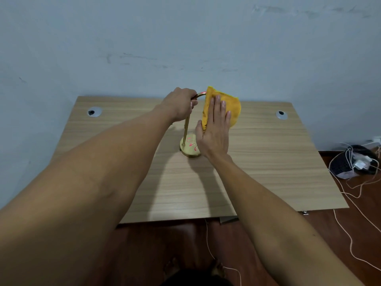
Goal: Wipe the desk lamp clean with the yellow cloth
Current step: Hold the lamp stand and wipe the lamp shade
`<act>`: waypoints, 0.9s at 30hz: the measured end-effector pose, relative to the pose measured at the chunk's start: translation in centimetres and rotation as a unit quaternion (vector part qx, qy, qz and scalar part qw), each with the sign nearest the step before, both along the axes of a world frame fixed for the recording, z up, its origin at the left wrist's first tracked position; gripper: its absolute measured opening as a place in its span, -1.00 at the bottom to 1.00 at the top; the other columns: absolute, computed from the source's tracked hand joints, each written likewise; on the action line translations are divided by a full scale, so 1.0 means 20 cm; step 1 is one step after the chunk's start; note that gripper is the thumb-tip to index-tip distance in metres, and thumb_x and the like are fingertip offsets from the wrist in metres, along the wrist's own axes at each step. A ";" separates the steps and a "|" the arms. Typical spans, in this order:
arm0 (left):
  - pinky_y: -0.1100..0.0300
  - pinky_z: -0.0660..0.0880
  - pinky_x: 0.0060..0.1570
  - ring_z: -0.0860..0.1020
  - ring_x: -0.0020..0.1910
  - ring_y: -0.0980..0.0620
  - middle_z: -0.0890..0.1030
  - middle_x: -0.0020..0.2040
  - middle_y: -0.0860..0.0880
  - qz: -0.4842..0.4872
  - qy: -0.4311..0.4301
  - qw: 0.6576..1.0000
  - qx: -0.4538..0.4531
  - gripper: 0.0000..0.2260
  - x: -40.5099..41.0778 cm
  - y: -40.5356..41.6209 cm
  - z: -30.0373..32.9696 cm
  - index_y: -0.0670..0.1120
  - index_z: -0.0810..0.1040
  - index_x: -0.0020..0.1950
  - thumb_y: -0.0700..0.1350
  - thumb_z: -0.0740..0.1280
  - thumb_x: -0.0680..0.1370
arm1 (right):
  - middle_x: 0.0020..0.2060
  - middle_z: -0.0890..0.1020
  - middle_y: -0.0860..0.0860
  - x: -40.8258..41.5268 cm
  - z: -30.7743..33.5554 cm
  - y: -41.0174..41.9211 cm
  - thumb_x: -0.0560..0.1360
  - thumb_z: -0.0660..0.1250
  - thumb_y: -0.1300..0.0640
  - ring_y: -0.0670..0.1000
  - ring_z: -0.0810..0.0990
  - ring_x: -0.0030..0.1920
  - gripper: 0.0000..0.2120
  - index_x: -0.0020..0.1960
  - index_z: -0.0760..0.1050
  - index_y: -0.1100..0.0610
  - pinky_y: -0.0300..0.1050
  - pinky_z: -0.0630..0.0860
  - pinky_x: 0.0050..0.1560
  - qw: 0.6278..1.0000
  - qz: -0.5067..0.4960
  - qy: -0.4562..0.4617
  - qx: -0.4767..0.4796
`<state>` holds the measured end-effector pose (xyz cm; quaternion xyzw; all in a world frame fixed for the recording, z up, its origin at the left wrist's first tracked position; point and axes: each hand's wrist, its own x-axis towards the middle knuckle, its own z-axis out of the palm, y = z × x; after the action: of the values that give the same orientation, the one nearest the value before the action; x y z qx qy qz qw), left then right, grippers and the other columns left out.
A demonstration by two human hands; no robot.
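Brass-gold desk lamp (186, 129) sits pretty much dead centre of the frame, on a light woodgrain desk (268, 162) pushed against a pale blue-grey wall (144, 38). Its round base (189, 148) rests flat on the desktop with some pinkish-red marks on it, and a thin stem runs straight up from the base to a curved neck at the top.

The left hand (180, 106) comes in from the lower left and is wrapped around the top of the stem right where it bends, fingers curled closed on the metal. The right hand (214, 129) comes in from the lower right with its fingers straight and lying close together, palm flat against the yellow cloth (231, 109). The cloth is draped over the head end of the lamp, just right of the neck, so the shade itself is hidden under it. The thumb sticks out to the left, down near the cloth's lower edge, above the base.

Other stuff: two round grey cable grommets in the desk, one at the upper left (94, 111) and one at the upper right (281, 114) of the desktop. Dark reddish wood floor (257, 254) below the desk's near edge. Over at the right edge of the frame there's a dark bundle with white chargers and cables (354, 162) piled on the floor, and thin white cords trail off toward the bottom of the frame.
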<state>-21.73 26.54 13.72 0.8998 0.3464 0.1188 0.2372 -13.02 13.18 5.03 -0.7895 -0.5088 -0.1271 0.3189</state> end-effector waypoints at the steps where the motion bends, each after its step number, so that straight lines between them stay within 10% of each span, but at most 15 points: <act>1: -0.07 0.56 0.04 0.60 -0.01 -0.16 0.68 -0.03 -0.10 -0.002 0.002 1.000 0.001 -0.86 0.00 0.00 0.00 -0.06 0.56 -0.05 -0.16 0.22 0.62 | 0.67 0.06 0.15 0.03 -0.01 0.00 0.60 0.15 0.01 0.17 -0.01 0.67 -0.29 0.67 0.03 0.23 0.25 -0.03 0.64 0.998 -0.010 -0.058 -0.023; 7: -0.10 0.57 0.00 0.59 -0.04 -0.21 0.66 -0.03 -0.15 -0.014 0.014 1.000 0.014 -0.83 0.00 0.00 0.02 -0.14 0.58 -0.03 -0.15 0.21 0.61 | 0.66 0.16 0.09 0.23 -0.06 -0.04 0.64 0.14 -0.06 0.18 0.07 0.66 -0.34 0.66 0.12 0.17 0.33 0.04 0.60 0.953 0.047 -0.278 -0.111; 27: 0.04 0.44 -0.13 0.53 -0.08 -0.18 0.63 -0.06 -0.16 -0.029 0.024 0.999 0.023 -0.84 -0.01 -0.02 0.03 -0.09 0.51 -0.09 -0.09 0.23 0.65 | 0.58 0.30 0.21 0.23 0.05 0.01 0.62 0.10 -0.07 0.22 0.17 0.63 -0.34 0.61 0.19 0.29 0.28 -0.02 0.62 0.920 0.083 -0.325 -0.202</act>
<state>-21.89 26.17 14.38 0.9174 0.3228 0.0981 0.2109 -8.48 13.32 6.08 -0.7075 -0.6628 -0.2444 -0.0210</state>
